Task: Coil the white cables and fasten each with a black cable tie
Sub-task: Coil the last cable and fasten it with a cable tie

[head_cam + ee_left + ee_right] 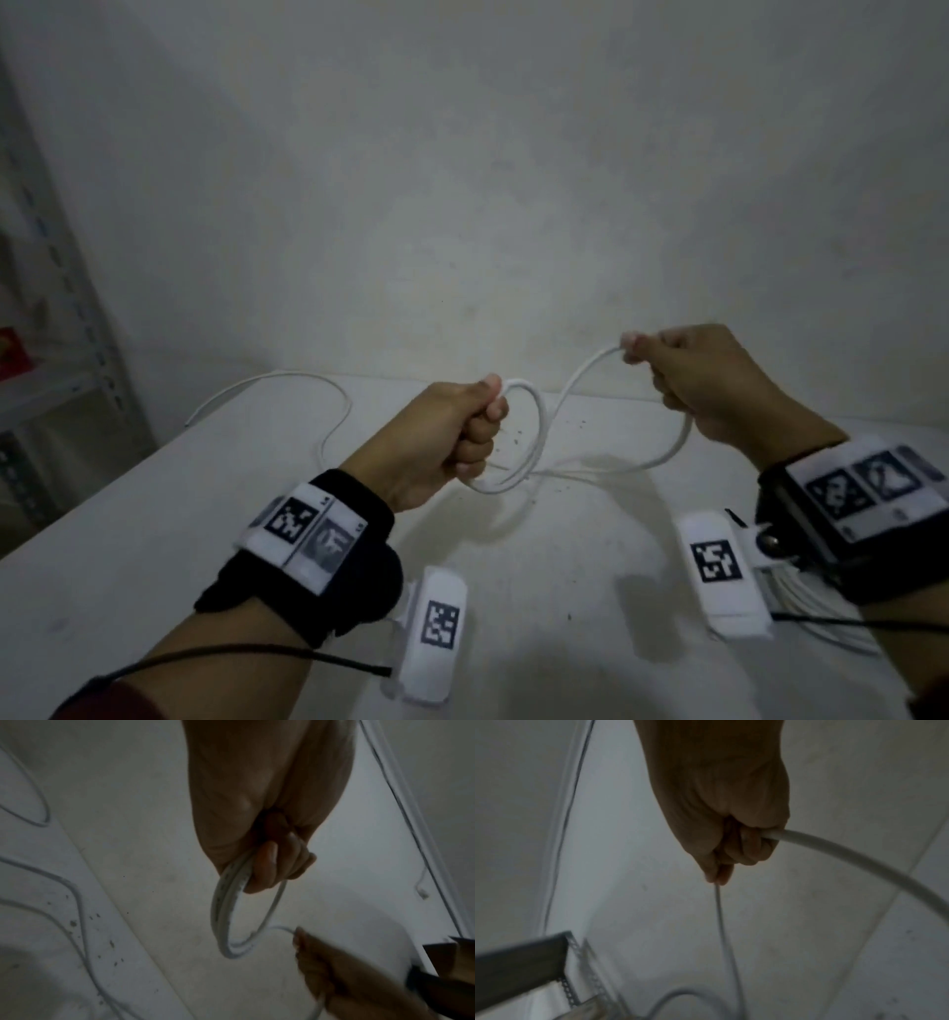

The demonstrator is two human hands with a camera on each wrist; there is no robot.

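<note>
Above the white table [154, 539] my left hand [452, 437] grips a small coil of white cable [534, 431], its fingers curled round the loops [223, 914]. From the coil the cable runs up and right to my right hand [703, 380], which pinches it [590, 365] between thumb and fingers. Past my right fist [731, 841] the cable [847, 854] bends down towards the table. Another white cable [308, 390] lies loose on the far left of the table. No black cable tie shows in any view.
A metal shelf rack [61, 318] stands at the left, close to the table's corner. A plain wall [513, 180] rises right behind the table's far edge. Dark specks [518, 437] dot the tabletop under the coil. More white cables [821, 611] lie under my right wrist.
</note>
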